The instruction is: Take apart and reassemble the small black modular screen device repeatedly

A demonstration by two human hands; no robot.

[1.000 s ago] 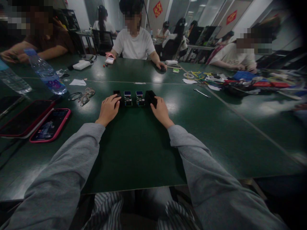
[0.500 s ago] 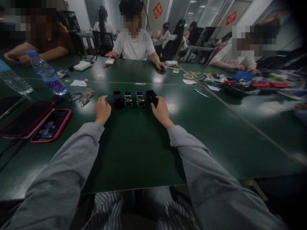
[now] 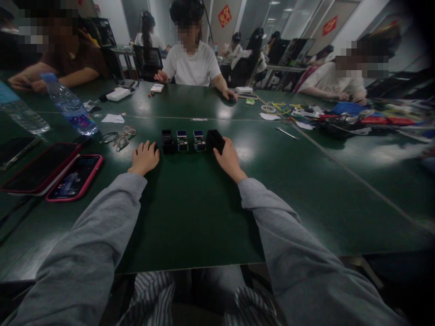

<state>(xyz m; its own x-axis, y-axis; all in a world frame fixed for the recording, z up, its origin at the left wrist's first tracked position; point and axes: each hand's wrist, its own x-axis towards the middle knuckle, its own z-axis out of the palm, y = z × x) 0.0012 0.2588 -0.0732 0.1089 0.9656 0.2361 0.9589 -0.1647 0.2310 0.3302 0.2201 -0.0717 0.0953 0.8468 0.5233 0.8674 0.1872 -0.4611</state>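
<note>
Clasping right black case (image 3: pixel 212 140) in right hand (image 3: pixel 229 159), resting left hand (image 3: pixel 145 158) empty, risking jarring right circuit board (image 3: pixel 199 141) by sliding left.

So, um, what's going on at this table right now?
Someone in grey sleeves sits at a green table with a row of small electronics in front of them. Their right hand has its fingers around the right-end black box. Their left hand is open, palm down, just beside the left-end black box and not gripping it. Two small circuit boards with screens stand between the boxes, untouched.
</note>
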